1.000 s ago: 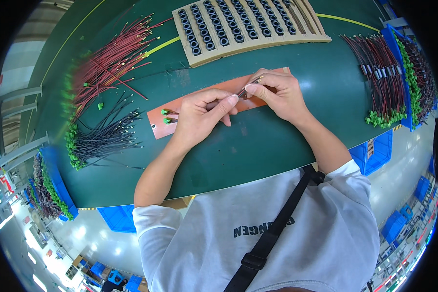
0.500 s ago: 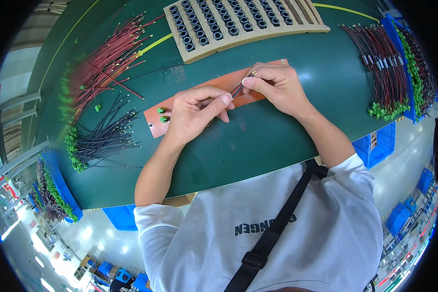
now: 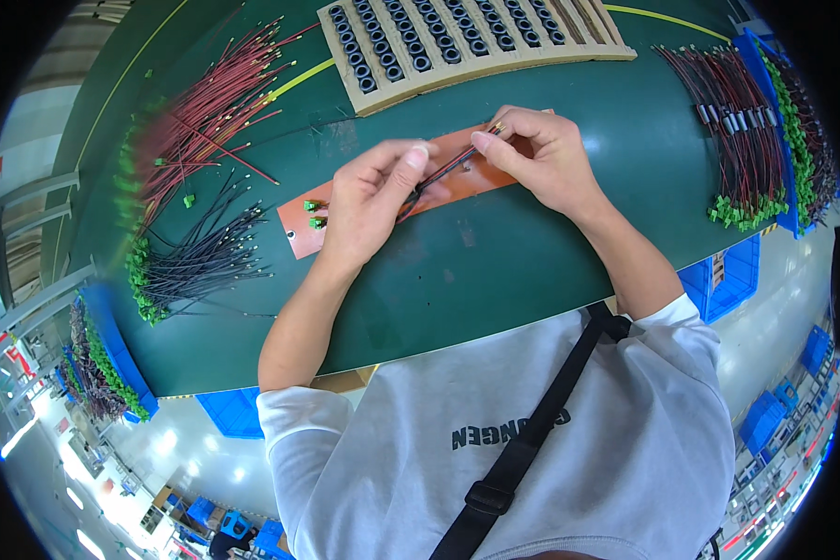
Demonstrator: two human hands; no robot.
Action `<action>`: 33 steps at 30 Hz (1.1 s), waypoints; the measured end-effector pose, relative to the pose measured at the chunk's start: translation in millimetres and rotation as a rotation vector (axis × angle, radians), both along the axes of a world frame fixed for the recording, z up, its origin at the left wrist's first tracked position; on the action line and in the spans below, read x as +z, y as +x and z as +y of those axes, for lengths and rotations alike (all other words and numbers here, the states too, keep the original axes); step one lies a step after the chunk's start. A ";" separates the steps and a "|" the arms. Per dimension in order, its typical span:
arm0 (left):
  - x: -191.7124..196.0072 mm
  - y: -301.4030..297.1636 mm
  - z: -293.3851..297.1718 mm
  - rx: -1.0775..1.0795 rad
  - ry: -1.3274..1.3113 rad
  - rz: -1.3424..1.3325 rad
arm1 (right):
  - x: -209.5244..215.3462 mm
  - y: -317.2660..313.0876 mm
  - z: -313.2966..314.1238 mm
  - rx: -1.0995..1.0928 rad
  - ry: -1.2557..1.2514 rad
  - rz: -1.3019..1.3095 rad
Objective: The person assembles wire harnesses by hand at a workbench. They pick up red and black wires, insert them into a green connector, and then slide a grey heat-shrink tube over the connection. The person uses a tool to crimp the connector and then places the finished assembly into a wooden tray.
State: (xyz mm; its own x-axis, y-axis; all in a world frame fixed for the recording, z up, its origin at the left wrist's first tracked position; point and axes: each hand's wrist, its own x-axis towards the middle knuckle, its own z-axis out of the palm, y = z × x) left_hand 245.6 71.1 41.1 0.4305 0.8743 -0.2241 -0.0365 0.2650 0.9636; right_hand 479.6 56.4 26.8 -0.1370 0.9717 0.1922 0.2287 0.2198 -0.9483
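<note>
While both hands, left hand (image 3: 369, 201) and right hand (image 3: 541, 154), pinch thin red-and-black wires (image 3: 443, 173), loose red wire bundles (image 3: 205, 121) beside that clamped grip look unprocessed.

green table (image 3: 532, 271), orange mat (image 3: 301, 233), red wires (image 3: 215, 112)

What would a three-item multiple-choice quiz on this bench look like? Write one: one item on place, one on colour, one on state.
1. Where does the tray of dark rings lie?
A. beyond the hands
B. by the person's chest
C. on the floor

2. What colour is the mat under the hands?
A. white
B. orange
C. purple

3. What are the left hand and right hand doing?
A. resting flat and empty
B. pinching thin wires between them
C. lifting the tray

Answers: 1 A, it sits at the table's far edge; 2 B, orange shows beside the fingers; 3 B, the wires run from one hand's fingers to the other's.
</note>
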 end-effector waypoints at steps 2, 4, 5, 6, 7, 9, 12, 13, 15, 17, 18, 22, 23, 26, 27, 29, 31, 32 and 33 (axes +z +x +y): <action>-3.4 2.2 0.6 0.061 0.098 -0.037 | 3.2 -3.2 -2.2 -0.063 0.106 -0.080; -3.1 1.6 -1.2 0.147 0.222 -0.053 | 1.7 -0.3 -3.9 -0.089 0.235 -0.242; -2.3 1.2 -1.5 0.194 0.293 -0.051 | -1.0 2.1 -5.6 -0.108 0.298 -0.322; -1.5 0.3 -1.9 0.241 0.366 -0.049 | -4.8 3.6 -6.5 -0.111 0.308 -0.329; 0.5 -6.4 -2.7 0.214 0.556 0.092 | -9.5 5.0 -6.8 -0.114 0.318 -0.336; 6.5 -25.1 -6.1 0.135 0.928 0.371 | -13.0 8.5 -9.0 -0.130 0.330 -0.360; 6.7 -30.2 -19.1 0.081 1.054 0.503 | -12.8 9.2 -10.3 -0.124 0.331 -0.389; 3.7 -30.1 -21.7 0.069 1.125 0.555 | -11.1 9.2 -10.4 -0.121 0.316 -0.392; -5.8 -29.2 -24.3 0.075 1.134 0.600 | -9.7 9.1 -10.6 -0.112 0.303 -0.392; -11.3 -28.1 -25.7 0.073 1.144 0.653 | -9.9 9.2 -10.9 -0.110 0.305 -0.388; -14.5 -28.0 -25.4 0.095 1.168 0.651 | -9.6 9.3 -10.9 -0.108 0.301 -0.391; -14.8 -23.4 -19.9 0.143 1.297 0.682 | -10.1 9.4 -10.8 -0.103 0.296 -0.390; -12.4 -20.8 -18.5 0.144 1.340 0.696 | -10.4 9.9 -10.8 -0.104 0.298 -0.390; -8.3 -16.3 -20.9 0.172 1.278 0.715 | -11.2 9.6 -10.8 -0.104 0.319 -0.384; -7.4 -17.4 -21.3 0.137 1.334 0.746 | -11.4 9.5 -10.8 -0.103 0.320 -0.397; -5.6 -20.6 -20.5 0.066 1.446 0.805 | -11.8 9.5 -10.5 -0.101 0.324 -0.422; -8.6 -21.4 -18.5 0.052 1.534 0.803 | -11.7 9.5 -10.6 -0.095 0.323 -0.426; -10.1 -21.3 -17.5 0.044 1.579 0.800 | -11.6 9.7 -10.7 -0.094 0.323 -0.428; -10.2 -21.2 -17.8 0.030 1.587 0.805 | -11.3 9.9 -10.9 -0.088 0.313 -0.441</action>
State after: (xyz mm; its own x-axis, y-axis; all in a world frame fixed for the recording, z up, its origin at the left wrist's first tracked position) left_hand 224.4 53.3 30.9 0.6320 0.4445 0.6349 0.5410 -0.8396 0.0493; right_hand 489.5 45.4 15.5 -0.1906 0.8887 0.4169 0.6205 0.4382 -0.6504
